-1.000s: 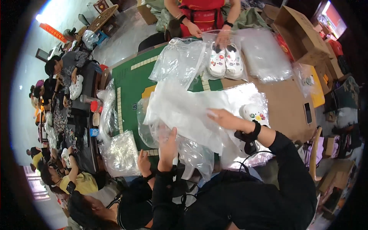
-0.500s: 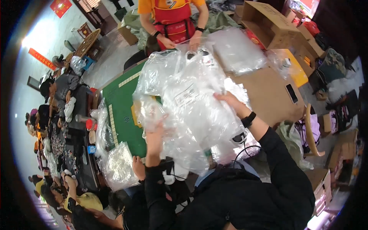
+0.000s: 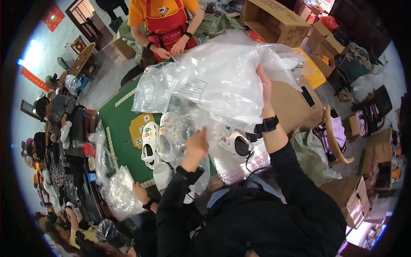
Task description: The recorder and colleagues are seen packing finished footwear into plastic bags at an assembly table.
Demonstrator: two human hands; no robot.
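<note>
A large clear plastic bag [image 3: 227, 64] spreads over the middle of the table. My right hand [image 3: 266, 88] holds its right part, with some fingers hidden by the plastic. Lower and to the left, my left hand [image 3: 197, 147] is against crumpled clear film; its fingers are smeared, and I cannot tell whether they grip it. White clogs with colourful charms stand near it: one clog [image 3: 149, 139] on the green mat, another under film beside it. A further charmed clog [image 3: 231, 140] lies between my arms, on silvery film [image 3: 239, 165].
Across the table a person in a red apron [image 3: 167, 25] has both hands at the bag's far edge. Another person's hand [image 3: 140, 192] rests by a stack of clear bags [image 3: 122, 192] at the left. A phone [image 3: 307, 97] lies on brown cardboard [image 3: 284, 107] at the right.
My right hand has lifted and swung the large bag away and to the right, uncovering the clogs. My left hand has moved right and slightly nearer me. The view has shifted.
</note>
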